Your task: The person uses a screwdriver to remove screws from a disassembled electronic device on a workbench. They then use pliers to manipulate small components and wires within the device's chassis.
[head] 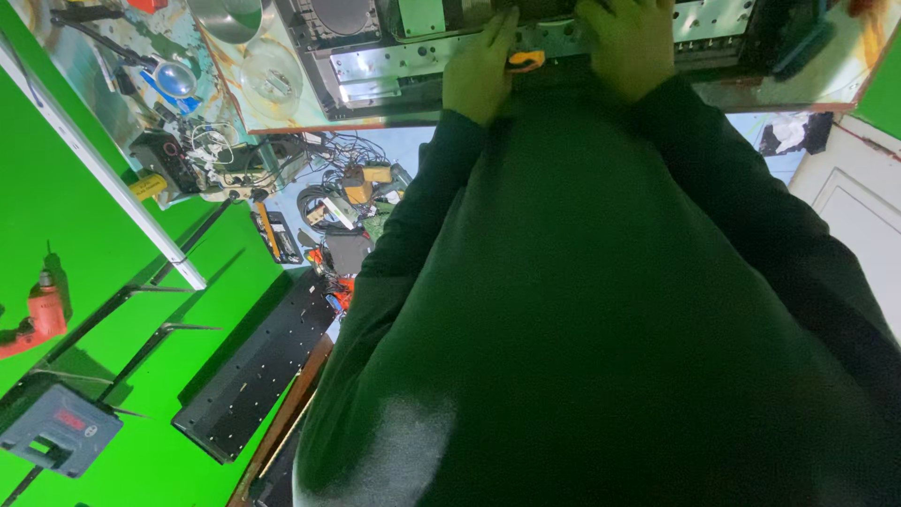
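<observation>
My dark green sweater (601,310) fills most of the head view, with both sleeves reaching up to a workbench. My left hand (477,77) lies on a silvery perforated metal chassis (404,64), closed against a small orange-handled tool (526,61) at its thumb side. Just right of it, my right hand (624,42) rests with bent fingers on the dark upper part of the same chassis. Whether it grips anything is hidden. The two hands are about a hand's width apart.
The bench also carries a steel bowl (230,14) and a clear glass lid (272,77). A tangle of cables and small tools (343,197) lies lower left. A black perforated panel (258,361), a red drill (33,317) and a grey tool case (56,427) lie on green surfaces.
</observation>
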